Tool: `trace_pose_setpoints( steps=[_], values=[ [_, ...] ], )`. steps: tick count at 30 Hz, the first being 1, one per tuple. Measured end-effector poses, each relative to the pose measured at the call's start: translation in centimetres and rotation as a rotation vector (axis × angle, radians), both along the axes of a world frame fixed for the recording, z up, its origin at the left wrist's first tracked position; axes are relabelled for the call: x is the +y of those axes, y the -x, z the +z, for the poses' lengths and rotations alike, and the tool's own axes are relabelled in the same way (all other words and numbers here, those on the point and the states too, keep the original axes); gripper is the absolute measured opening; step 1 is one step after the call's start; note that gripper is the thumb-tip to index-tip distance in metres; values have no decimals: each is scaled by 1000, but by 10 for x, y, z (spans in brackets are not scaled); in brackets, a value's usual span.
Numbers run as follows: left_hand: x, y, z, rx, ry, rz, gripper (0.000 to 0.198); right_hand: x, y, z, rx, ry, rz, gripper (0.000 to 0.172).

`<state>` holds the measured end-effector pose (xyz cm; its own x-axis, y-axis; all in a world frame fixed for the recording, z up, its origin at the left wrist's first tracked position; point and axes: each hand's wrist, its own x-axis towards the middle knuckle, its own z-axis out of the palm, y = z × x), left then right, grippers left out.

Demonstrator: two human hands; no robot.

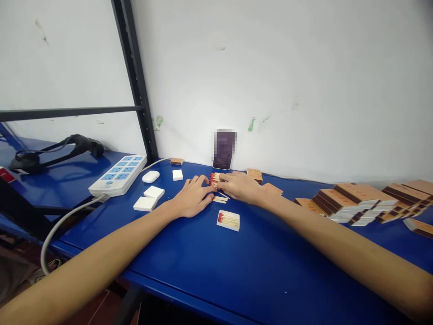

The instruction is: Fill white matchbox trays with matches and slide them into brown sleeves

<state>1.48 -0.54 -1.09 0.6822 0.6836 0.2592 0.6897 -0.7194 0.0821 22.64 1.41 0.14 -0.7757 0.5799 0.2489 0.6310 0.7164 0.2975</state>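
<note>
A heap of red-headed matches (214,178) lies on the blue table between my two hands. My left hand (192,197) rests palm down at the left of the heap, its fingers apart and the tips at the match heads. From the right, my right hand (241,187) reaches in with thumb and forefinger closed on matches at the heap's edge. A few loose matches (220,199) lie just below the fingers. Nearer to me sits a white matchbox tray (228,228), holding several matches with their heads to the left.
White matchbox trays (145,204) and a white earbud case (150,176) lie left, beside a power strip (118,175). A phone (223,151) leans on the wall. Brown matchboxes (355,198) are stacked right. A black metal post (135,76) rises at back left.
</note>
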Motion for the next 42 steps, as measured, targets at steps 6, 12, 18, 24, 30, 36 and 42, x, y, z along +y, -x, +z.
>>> trace_pose_setpoints(
  steps=[6, 12, 18, 24, 30, 36, 42],
  values=[
    [4, 1, -4, -29, 32, -1, 42, 4, -2, 0, -116, -76, 32, 26],
    [3, 1, -5, -50, 67, 4, 45, 9, 0, -1, -178, -103, 106, 24],
    [4, 1, -4, -56, 94, -2, 46, 4, -7, 5, 7, 8, 11, 18],
    [5, 1, -5, -57, 113, 2, 46, -12, -16, 3, 492, 139, -131, 5],
    [5, 0, -4, -61, 129, 4, 47, -29, -13, -13, 744, 294, -172, 7],
    [6, 1, -4, -66, 122, -12, 46, -32, -12, -21, 802, 295, -231, 5],
    [7, 1, -3, -50, 111, -49, 44, -33, -12, -29, 727, 227, -210, 7]
  ],
)
